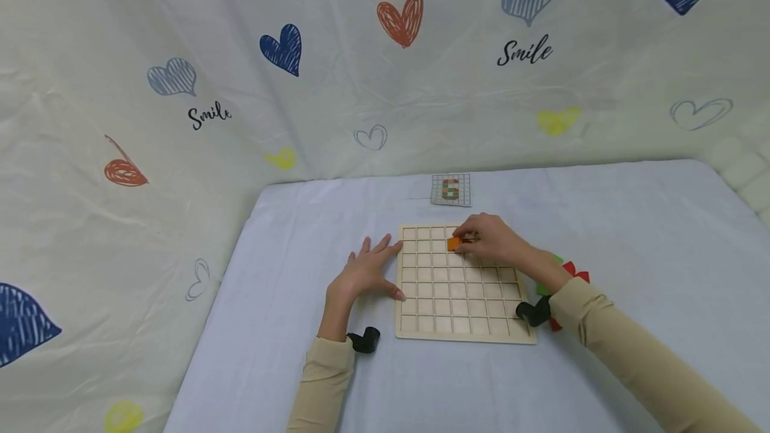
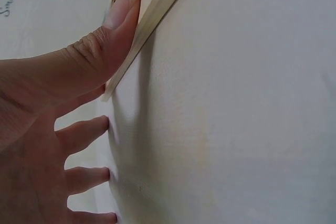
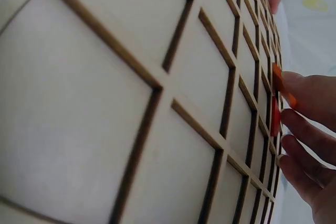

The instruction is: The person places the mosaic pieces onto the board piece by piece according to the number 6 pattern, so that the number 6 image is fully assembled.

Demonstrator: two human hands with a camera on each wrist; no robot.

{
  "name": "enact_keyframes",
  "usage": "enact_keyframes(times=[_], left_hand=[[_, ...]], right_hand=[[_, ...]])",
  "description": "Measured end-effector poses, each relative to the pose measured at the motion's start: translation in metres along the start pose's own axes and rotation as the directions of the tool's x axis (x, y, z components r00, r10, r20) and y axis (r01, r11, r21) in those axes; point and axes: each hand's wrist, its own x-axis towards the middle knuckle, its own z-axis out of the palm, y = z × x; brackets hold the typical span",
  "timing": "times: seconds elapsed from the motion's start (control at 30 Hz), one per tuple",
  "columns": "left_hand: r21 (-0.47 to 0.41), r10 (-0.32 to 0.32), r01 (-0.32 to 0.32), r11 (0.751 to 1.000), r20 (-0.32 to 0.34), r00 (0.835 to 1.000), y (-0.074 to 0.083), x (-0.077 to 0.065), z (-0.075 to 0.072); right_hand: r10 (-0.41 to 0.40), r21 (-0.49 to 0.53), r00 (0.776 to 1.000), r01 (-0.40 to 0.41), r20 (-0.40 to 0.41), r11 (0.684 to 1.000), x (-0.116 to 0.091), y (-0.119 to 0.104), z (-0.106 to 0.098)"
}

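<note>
A wooden grid board of square cells lies on the white-covered table. Over its far part my right hand pinches an orange tile between thumb and fingers. In the right wrist view that orange tile is tilted at a cell, and a red tile sits right beside it under the fingertips. My left hand has its fingers spread at the board's left edge. Its thumb lies against the rim in the left wrist view, while other fingertips touch the tablecloth.
Behind the board lies a small card with a coloured grid pattern. Red tiles and green ones lie to the right of the board, partly hidden by my right forearm. A white cloth backdrop with printed hearts hangs behind the table.
</note>
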Motion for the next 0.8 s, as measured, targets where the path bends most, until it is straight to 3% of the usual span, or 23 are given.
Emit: enact_keyframes(times=[0.53, 0.8], left_hand=[[0.007, 0.003, -0.003, 1.000, -0.002, 1.000, 0.000, -0.001, 0.001], [0.011, 0.000, 0.000, 1.000, -0.002, 1.000, 0.001, -0.001, 0.001]], right_hand=[[-0.025, -0.096, 1.000, 0.025, 0.002, 0.995, 0.001, -0.003, 0.003], [0.020, -0.092, 1.000, -0.021, -0.003, 0.996, -0.007, -0.001, -0.006]])
